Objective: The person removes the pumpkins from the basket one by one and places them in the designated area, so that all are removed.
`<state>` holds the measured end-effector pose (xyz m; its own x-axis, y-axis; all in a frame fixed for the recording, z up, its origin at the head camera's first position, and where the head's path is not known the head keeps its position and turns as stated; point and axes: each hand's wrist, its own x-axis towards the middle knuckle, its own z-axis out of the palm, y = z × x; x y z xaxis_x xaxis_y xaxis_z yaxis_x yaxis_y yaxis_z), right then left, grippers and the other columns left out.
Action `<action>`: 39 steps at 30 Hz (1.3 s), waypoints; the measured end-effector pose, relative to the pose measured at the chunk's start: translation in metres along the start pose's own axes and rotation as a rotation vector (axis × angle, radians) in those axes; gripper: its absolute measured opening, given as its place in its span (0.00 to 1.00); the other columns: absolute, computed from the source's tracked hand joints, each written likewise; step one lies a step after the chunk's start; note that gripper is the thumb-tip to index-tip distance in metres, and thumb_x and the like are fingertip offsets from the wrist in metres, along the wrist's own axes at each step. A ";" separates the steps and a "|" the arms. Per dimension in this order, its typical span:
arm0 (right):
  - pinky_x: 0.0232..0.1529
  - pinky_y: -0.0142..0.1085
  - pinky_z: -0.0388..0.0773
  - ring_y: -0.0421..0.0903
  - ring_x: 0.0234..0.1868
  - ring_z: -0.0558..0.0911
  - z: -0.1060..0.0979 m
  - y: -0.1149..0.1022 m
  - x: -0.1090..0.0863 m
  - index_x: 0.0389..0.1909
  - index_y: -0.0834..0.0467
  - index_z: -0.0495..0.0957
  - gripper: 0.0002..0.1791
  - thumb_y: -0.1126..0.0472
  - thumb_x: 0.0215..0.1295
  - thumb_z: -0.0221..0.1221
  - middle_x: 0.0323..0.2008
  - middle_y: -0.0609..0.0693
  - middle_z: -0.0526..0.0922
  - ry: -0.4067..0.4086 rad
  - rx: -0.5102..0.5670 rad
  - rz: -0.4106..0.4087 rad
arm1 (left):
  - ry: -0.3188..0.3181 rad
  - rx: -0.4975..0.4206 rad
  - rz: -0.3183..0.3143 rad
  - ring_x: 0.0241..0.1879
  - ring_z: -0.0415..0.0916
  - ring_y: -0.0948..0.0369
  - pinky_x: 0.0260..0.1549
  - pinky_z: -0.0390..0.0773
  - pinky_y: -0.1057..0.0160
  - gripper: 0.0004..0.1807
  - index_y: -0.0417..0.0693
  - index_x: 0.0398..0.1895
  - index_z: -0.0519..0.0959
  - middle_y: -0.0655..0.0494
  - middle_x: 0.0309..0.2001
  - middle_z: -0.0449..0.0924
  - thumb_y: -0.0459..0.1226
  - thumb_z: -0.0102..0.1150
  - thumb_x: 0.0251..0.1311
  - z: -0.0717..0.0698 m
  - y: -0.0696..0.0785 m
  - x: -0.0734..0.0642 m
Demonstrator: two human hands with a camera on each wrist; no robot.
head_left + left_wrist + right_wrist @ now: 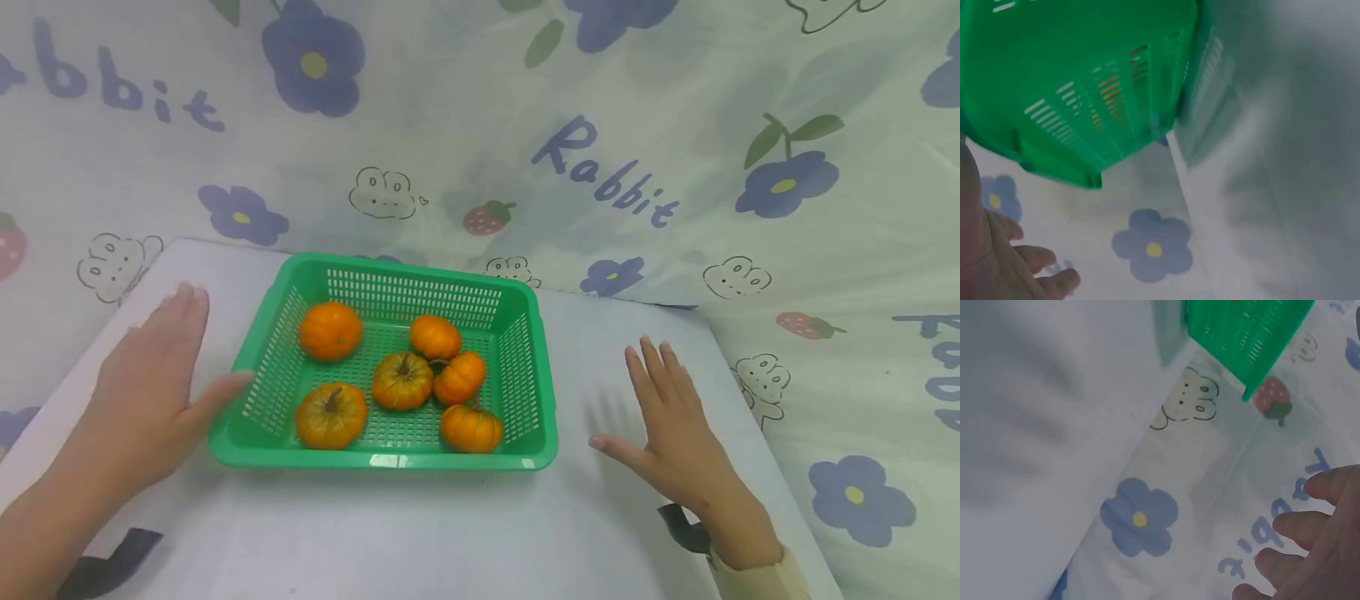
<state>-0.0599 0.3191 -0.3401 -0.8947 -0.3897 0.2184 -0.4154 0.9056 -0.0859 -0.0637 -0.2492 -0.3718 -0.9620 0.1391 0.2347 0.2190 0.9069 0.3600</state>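
A green plastic basket (390,460) with slotted walls stands on the white table. Inside it lie several small orange pumpkins, among them a plain orange one (330,331) at the back left and a greenish-orange one (332,417) at the front left. My left hand (142,392) is held at the basket's left side, fingers straight and thumb pointing toward the rim. Off to the right of the basket, my right hand (678,442) hovers with fingers extended, holding nothing. The left wrist view shows the basket wall (1104,106) close by, orange showing through its slots.
A white cloth printed with flowers, rabbits and strawberries (487,218) hangs behind the table and along its sides. The white tabletop (375,533) extends in front of the basket and to its right. Dark bands (684,529) sit at both wrists.
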 end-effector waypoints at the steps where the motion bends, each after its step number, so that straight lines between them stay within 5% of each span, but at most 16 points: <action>1: 0.79 0.55 0.32 0.64 0.83 0.39 0.000 -0.001 0.001 0.85 0.56 0.42 0.66 0.35 0.58 0.71 0.84 0.60 0.42 -0.001 0.000 -0.002 | -0.002 -0.013 0.007 0.82 0.30 0.40 0.76 0.29 0.42 0.53 0.39 0.84 0.34 0.43 0.84 0.28 0.53 0.57 0.75 0.000 0.003 0.001; 8: 0.79 0.58 0.39 0.61 0.83 0.37 0.002 -0.013 0.012 0.85 0.54 0.42 0.66 0.32 0.58 0.71 0.84 0.58 0.42 -0.034 0.036 -0.005 | -0.036 -0.099 -0.048 0.81 0.34 0.38 0.76 0.35 0.40 0.54 0.43 0.85 0.34 0.47 0.84 0.29 0.56 0.56 0.75 -0.002 0.019 0.007; 13: 0.77 0.61 0.47 0.62 0.83 0.40 0.004 -0.023 0.022 0.86 0.52 0.42 0.66 0.30 0.58 0.70 0.84 0.56 0.43 -0.062 0.079 -0.022 | -0.055 -0.140 -0.126 0.80 0.39 0.34 0.72 0.43 0.32 0.54 0.42 0.85 0.36 0.39 0.84 0.34 0.58 0.55 0.75 -0.002 0.026 0.011; 23: 0.73 0.62 0.58 0.54 0.84 0.40 0.012 -0.042 0.037 0.85 0.52 0.47 0.61 0.31 0.61 0.68 0.84 0.50 0.43 -0.114 0.140 -0.073 | -0.060 -0.180 -0.172 0.76 0.46 0.29 0.67 0.51 0.26 0.54 0.37 0.84 0.39 0.30 0.81 0.42 0.61 0.52 0.75 0.005 0.030 0.019; 30: 0.69 0.55 0.68 0.53 0.81 0.54 0.013 -0.063 0.044 0.83 0.57 0.54 0.56 0.31 0.65 0.65 0.82 0.52 0.52 -0.126 0.220 -0.147 | -0.121 -0.282 -0.152 0.67 0.60 0.29 0.59 0.63 0.23 0.52 0.34 0.83 0.40 0.24 0.75 0.54 0.57 0.54 0.76 0.015 0.031 0.026; 39: 0.68 0.52 0.71 0.53 0.76 0.64 0.017 -0.076 0.050 0.80 0.60 0.61 0.52 0.34 0.65 0.67 0.78 0.53 0.62 -0.136 0.221 -0.176 | -0.208 -0.209 -0.185 0.69 0.57 0.24 0.61 0.61 0.24 0.54 0.29 0.81 0.36 0.19 0.74 0.52 0.59 0.49 0.77 0.013 0.036 0.029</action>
<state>-0.0760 0.2277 -0.3396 -0.8132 -0.5699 0.1177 -0.5784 0.7694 -0.2710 -0.0861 -0.2075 -0.3641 -0.9964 0.0777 -0.0334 0.0456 0.8264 0.5613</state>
